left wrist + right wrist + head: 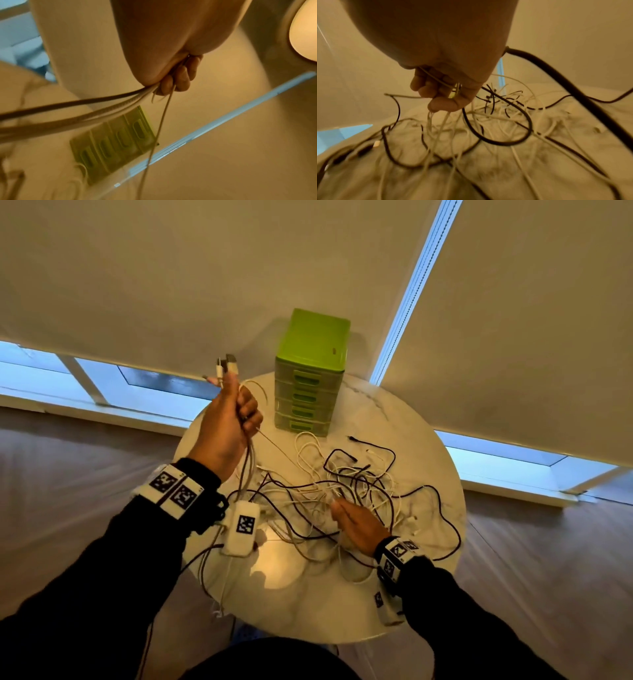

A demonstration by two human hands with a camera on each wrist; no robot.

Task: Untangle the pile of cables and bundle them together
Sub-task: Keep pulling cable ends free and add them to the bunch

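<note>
Head view: a round table (394, 419) is shown carrying a tangled pile of cables (346, 487) across its middle and right side, in front of a green drawer unit (310, 374) at the far edge. The left hand (227, 422) is raised above the table's left edge, its fingers curled round a gathered bunch of cables (245, 470) with the plugs (227, 364) protruding upward; the bunch's long axis runs steeply down to the pile. The right hand (356, 525) is lowered onto the pile near the front edge and lies nearer the tangle.

Left wrist view: the fingers (181, 78) are seen closed on several strands, which trail down and away.

Right wrist view: the fingertips (443, 104) are seen pinching thin white strands, with the tangle directly beneath. Separation is judged to depend on lifting upward, along the strands.
</note>
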